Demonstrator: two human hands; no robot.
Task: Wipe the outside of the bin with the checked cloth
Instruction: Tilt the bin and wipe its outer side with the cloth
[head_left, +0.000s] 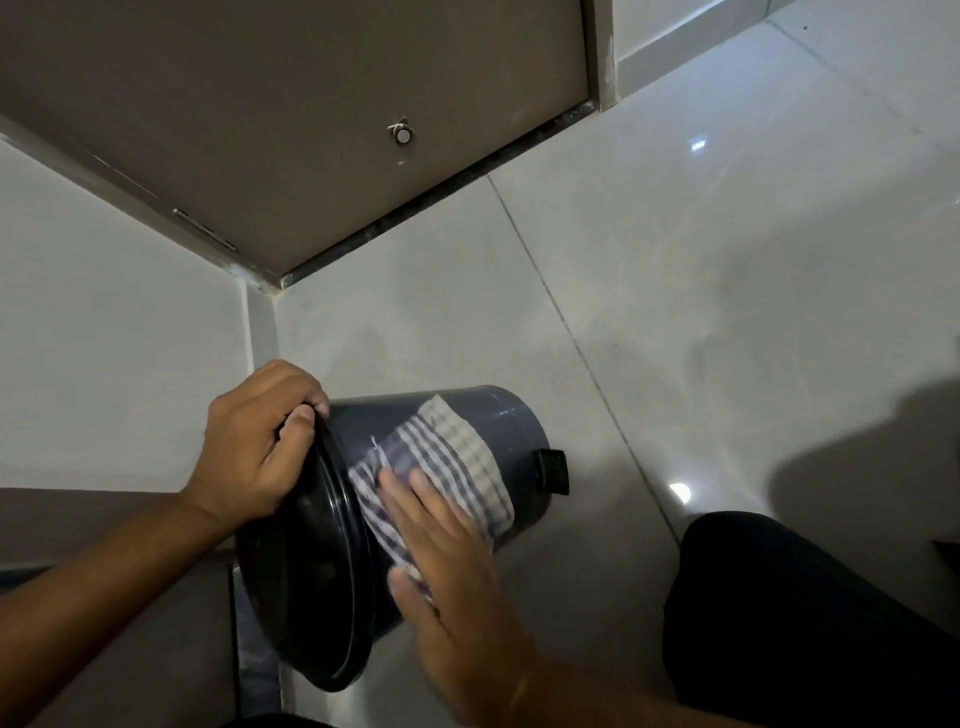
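Bin (498, 415) tilted on floor tiles (675, 260), lid (311, 571) toward 7 o'clock. Left hand (254, 441) clamps lid rim. Right hand (441, 551), fingers flat, presses checked cloth (447, 462) against bin's side.

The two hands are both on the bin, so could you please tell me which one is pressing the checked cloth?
The right hand, lying flat on the checked cloth against the bin wall. The left hand grips the black lid rim instead.

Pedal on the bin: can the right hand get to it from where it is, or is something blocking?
Probably yes. The right hand lies flat on the checked cloth on the bin wall; the pedal juts out just past the cloth's edge, uncovered.
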